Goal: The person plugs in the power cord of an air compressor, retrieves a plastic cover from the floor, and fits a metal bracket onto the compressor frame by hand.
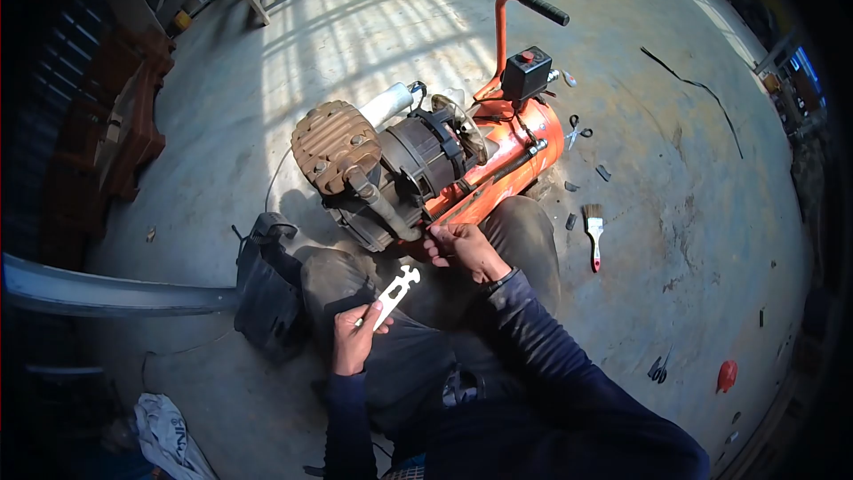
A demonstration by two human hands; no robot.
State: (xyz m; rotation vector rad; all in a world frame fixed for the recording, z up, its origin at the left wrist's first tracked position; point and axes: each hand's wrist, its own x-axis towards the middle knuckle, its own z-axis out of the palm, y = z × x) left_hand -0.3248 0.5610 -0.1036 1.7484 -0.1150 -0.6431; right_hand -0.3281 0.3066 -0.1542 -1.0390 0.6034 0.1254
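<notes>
An orange air compressor (493, 200) lies in front of me between my legs. Its brown ribbed pump head (336, 144) faces left, with a dark motor (425, 153) beside it. My left hand (355, 333) is closed round a pale flat wrench (396, 292) with notched ends and a slot, held up below the pump. At the lower edge of the pump, by the end of a curved pipe (378, 204), my right hand (466, 251) is closed with fingertips pinched together. Whatever those fingers hold is hidden or too small to name.
On the floor to the right lie a paintbrush (595, 240), scissors (577, 131), dark scraps (603, 173) and a black strip (697, 84). Farther down are a second dark pair of scissors (658, 369) and a red object (727, 377). A black case-like object (267, 293) stands left, beside a metal beam (115, 289).
</notes>
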